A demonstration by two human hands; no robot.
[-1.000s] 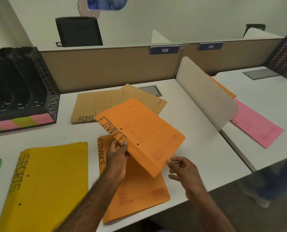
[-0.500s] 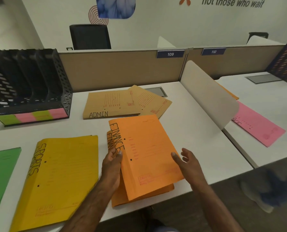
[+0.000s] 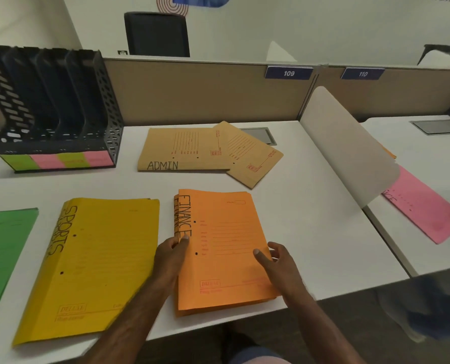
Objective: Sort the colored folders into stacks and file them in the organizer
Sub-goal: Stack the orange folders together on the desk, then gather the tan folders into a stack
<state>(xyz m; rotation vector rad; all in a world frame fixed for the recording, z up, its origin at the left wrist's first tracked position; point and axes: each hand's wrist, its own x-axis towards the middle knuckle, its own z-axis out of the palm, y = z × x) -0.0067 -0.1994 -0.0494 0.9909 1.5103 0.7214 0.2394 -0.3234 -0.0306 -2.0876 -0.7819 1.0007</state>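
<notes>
Two orange FINANCE folders [image 3: 224, 248] lie stacked near the desk's front edge, the upper one almost square on the lower. My left hand [image 3: 172, 254] pinches the stack's left spine edge, thumb on top. My right hand [image 3: 276, 261] rests with spread fingers against the stack's right edge. A yellow SPORTS stack [image 3: 95, 264] lies to the left, with a green folder [image 3: 3, 248] beyond it. Two brown ADMIN folders [image 3: 192, 151] lie fanned at the back. The black organizer [image 3: 53, 109] stands empty at the back left.
A curved white divider [image 3: 350, 151] separates this desk from the neighbouring one, where a pink folder [image 3: 426, 206] lies. A beige partition [image 3: 197, 90] backs the desk, and a grey cable hatch [image 3: 260, 135] sits behind the ADMIN folders. Bare desktop lies between the orange stack and the divider.
The upper orange folder, held tilted in the air a second ago, has come down flat onto the lower one. My right hand moved in against its right edge.
</notes>
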